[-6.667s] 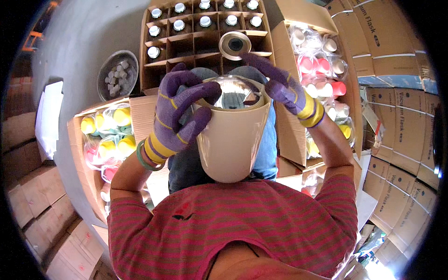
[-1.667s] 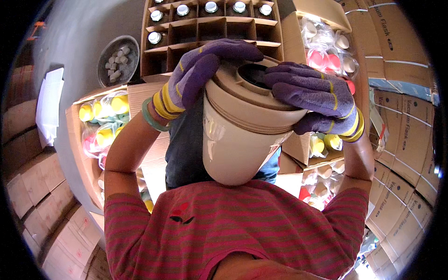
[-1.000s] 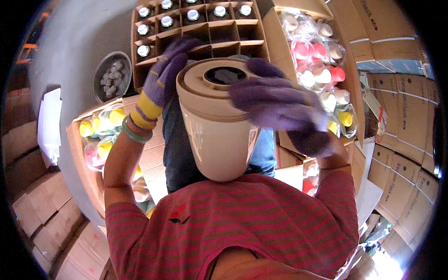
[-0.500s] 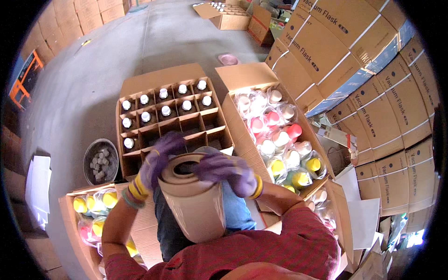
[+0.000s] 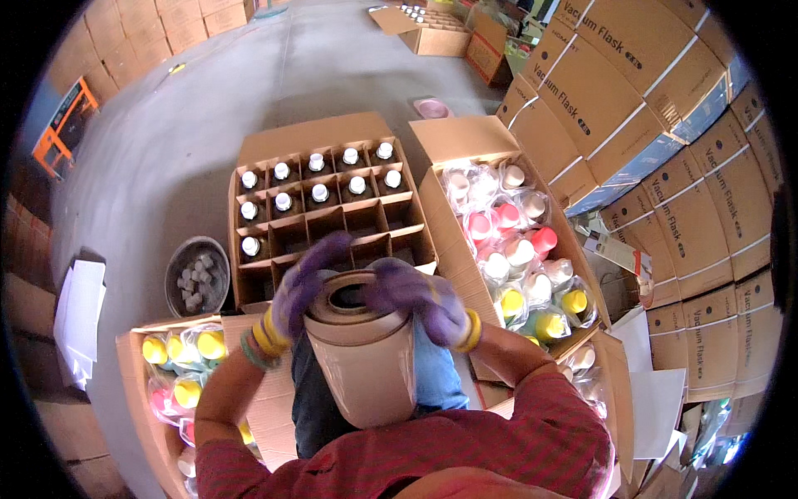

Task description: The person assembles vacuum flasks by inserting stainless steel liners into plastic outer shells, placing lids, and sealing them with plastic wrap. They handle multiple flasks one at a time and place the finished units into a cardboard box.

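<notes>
A beige vacuum flask [image 5: 368, 378] stands tilted between my knees, its round mouth uncapped and dark inside. At the left of its collar is my left hand [image 5: 303, 287] in a purple and white glove with a yellow cuff. The palm lies close to the collar, and the fingers stretch out past the rim. My right hand [image 5: 428, 306], gloved the same way, curls its fingers against the collar's right side. Those fingertips are smeared by motion. Just beyond the flask sits a divided carton [image 5: 320, 129] with several white-topped dark bottles [image 5: 320, 193] in its cells.
To the right, an open carton [image 5: 449, 241] holds wrapped flasks with white, red and yellow tops; similar cartons flank me. A round bowl [image 5: 173, 279] of small pale pieces stands on the floor at left. Stacked boxes [image 5: 640, 100] rise at right. A pink dish [image 5: 432, 108] lies farther off.
The whole scene has shifted right in the picture. My right hand has drawn back from over the flask's mouth toward the collar's right side. The flask remains between my knees.
</notes>
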The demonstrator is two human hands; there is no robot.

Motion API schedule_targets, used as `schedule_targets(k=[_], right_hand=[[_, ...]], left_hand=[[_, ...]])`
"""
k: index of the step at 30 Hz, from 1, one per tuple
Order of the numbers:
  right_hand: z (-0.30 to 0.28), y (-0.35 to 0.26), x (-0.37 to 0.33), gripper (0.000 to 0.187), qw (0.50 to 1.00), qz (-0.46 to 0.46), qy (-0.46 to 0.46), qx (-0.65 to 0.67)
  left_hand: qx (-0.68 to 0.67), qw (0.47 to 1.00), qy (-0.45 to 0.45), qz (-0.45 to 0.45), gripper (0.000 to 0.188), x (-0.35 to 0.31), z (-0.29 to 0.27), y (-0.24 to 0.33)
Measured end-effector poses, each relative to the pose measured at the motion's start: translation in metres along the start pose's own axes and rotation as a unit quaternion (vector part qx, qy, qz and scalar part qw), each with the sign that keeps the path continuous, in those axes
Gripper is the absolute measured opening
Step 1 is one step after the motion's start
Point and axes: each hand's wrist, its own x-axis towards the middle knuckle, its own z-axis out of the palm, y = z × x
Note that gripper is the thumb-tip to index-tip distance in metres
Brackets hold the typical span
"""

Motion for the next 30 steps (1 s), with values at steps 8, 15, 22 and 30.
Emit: schedule_targets(k=[8, 15, 22, 30], right_hand=[[-0.009, -0.005, 0.006, 0.042, 0.99, -0.093, -0.043, -0.092], [-0.01, -0.008, 0.001, 0.046, 0.991, -0.072, -0.047, -0.104], [-0.018, 0.002, 0.002, 0.051, 0.992, 0.013, -0.07, -0.102], [-0.012, -0.008, 0.012, 0.064, 0.99, 0.031, -0.123, -0.06]], left_hand=[[0.033, 0.999, 0.009, 0.023, 0.069, 0.006, 0.004, 0.004], [0.058, 0.993, -0.04, 0.093, 0.063, 0.004, 0.013, 0.025], [-0.011, 0.996, -0.062, 0.069, 0.067, 0.005, 0.011, 0.007], [0.013, 0.995, -0.081, 0.063, 0.073, 0.008, 0.002, 0.01]])
